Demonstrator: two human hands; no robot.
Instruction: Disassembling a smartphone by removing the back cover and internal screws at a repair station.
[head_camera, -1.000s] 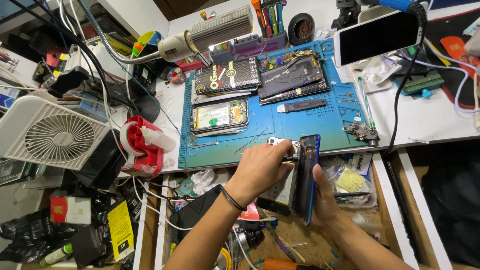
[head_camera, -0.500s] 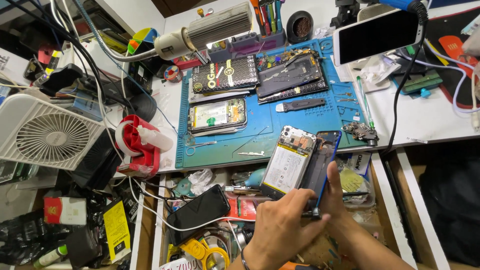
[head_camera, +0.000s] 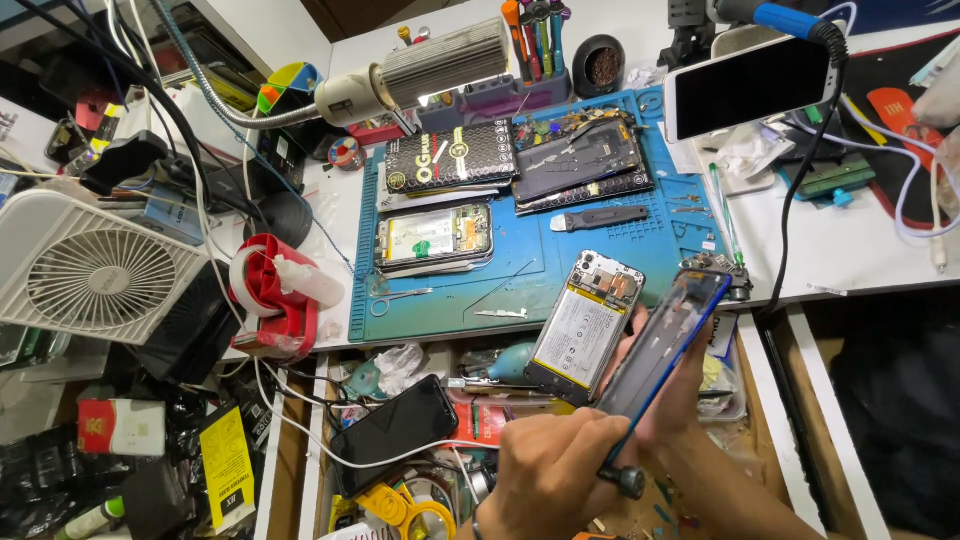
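My right hand (head_camera: 682, 392) holds a dark phone back cover with a blue edge (head_camera: 668, 335), tilted up over the open drawer. An opened phone body with a pale battery (head_camera: 583, 328) leans beside the cover, against the same fingers. My left hand (head_camera: 555, 470) is low in the view, just below the cover, closed around a small tool with a round black end (head_camera: 630, 482). A dark band sits on the left wrist.
A blue work mat (head_camera: 520, 275) carries another opened phone (head_camera: 435, 238), a black box (head_camera: 450, 155), dark phone parts (head_camera: 575, 160) and tweezers. A hot-air nozzle (head_camera: 440, 65) hangs above. White fan (head_camera: 100, 275), red tape dispenser (head_camera: 275, 300), black phone (head_camera: 395, 430) in the cluttered drawer.
The left hand has dropped from the top of the phone to below it. The phone now shows as two pieces, the body and the blue-edged cover, spread apart.
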